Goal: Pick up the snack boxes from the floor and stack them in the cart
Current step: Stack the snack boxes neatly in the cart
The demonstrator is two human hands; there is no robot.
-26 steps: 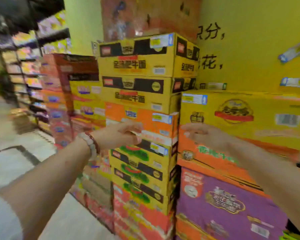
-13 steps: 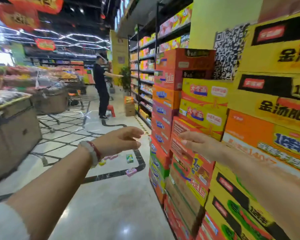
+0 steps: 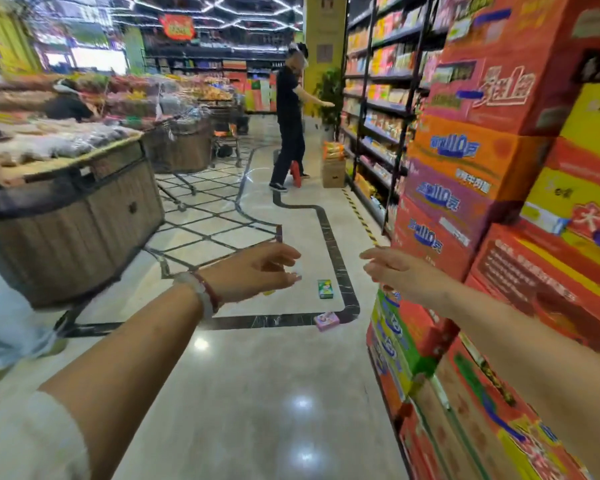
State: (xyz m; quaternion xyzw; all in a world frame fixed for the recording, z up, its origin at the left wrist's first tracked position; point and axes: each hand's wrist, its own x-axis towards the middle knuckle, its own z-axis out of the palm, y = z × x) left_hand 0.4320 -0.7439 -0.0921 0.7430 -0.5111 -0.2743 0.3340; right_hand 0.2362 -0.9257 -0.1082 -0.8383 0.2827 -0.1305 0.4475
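Head view: both the left hand (image 3: pixel 257 271) and right hand (image 3: pixel 400 271) reach out empty with fingers loose, the green box (image 3: pixel 325 289) and pink box (image 3: pixel 327 321) lie on the floor ahead beside tall cartons (image 3: pixel 471 202), so stooping could bump that stack.

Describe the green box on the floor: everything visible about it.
The green box is small, rectangular, seemingly cardboard, with a pale printed patch on its top face; the print is too blurred to read. It lies flat on the glossy floor, just inside the dark inlaid border, beyond the pink box and apart from it. Nothing but the floor touches it; neither hand holds it.
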